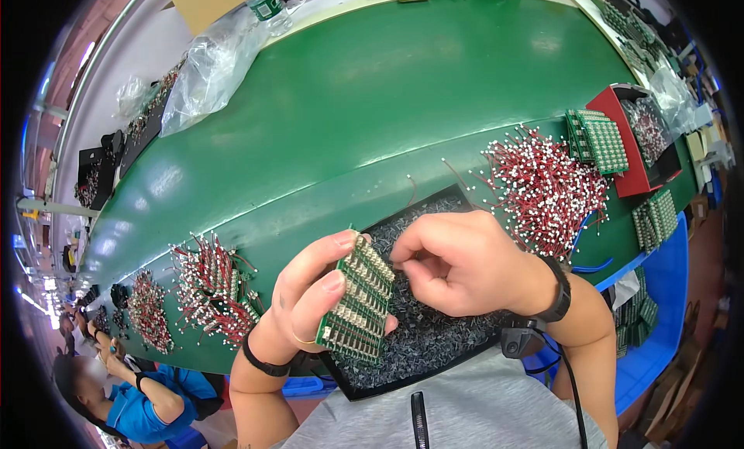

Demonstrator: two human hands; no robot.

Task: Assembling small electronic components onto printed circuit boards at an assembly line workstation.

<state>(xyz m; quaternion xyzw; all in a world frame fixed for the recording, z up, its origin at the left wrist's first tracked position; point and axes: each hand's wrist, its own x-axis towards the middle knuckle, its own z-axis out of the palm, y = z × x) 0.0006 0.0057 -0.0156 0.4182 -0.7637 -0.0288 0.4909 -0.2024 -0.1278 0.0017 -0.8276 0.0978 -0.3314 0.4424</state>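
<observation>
Over the black tray (457,197) of small parts, the left hand (310,302) grips a green circuit board (358,302) by its edges. The right hand (465,263) is pinched shut beside it, on what I cannot tell. Light, stiff, likely fragile: best held by the rim.

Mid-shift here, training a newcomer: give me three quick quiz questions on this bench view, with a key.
1. True or false: the left hand holds the green circuit board.
2. What lies in the black tray under the hands: A screws, B small dark parts, C labels?
3. The right hand pinches at the board's ____ edge.

Key: 1 true; 2 B; 3 upper.
</observation>
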